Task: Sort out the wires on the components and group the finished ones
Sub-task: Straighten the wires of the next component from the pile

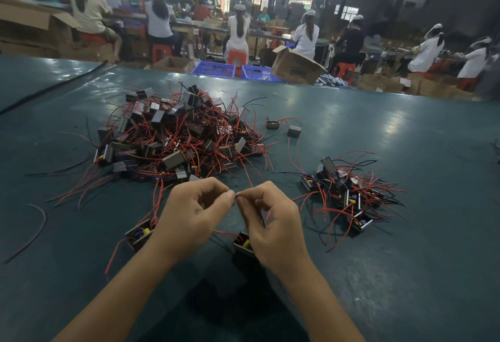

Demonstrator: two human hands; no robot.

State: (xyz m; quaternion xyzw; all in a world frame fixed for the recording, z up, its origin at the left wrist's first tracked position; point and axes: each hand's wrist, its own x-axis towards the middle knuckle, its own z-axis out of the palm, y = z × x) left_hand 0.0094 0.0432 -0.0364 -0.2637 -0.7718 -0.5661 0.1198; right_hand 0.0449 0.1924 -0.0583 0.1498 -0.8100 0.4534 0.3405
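Close to the near edge of the bench, both hands meet at the fingertips. Left hand (194, 212): fingers curled, thumb and forefinger pinching the tip of a thin wire (236, 193). Right hand (273, 222): same pinch on the same wire tip, touching the left fingertips. Red and black leads drop from under its palm.

Below its wrist sits a small black box-shaped component (243, 244) with a yellow part inside; I cannot tell whether it rests on the surface. I note a second such component (139, 233) beside the left wrist.

Further back, left of centre, is a large tangled pile (178, 136) of metal-cased blocks with red and black leads. To the right lies a smaller group (349, 193), well apart from it.

The surface is a dark green, slightly glossy mat (405, 130). Behind it are seated workers (238, 30) in white caps, blue plastic crates (213, 69) and cardboard boxes (296, 67).
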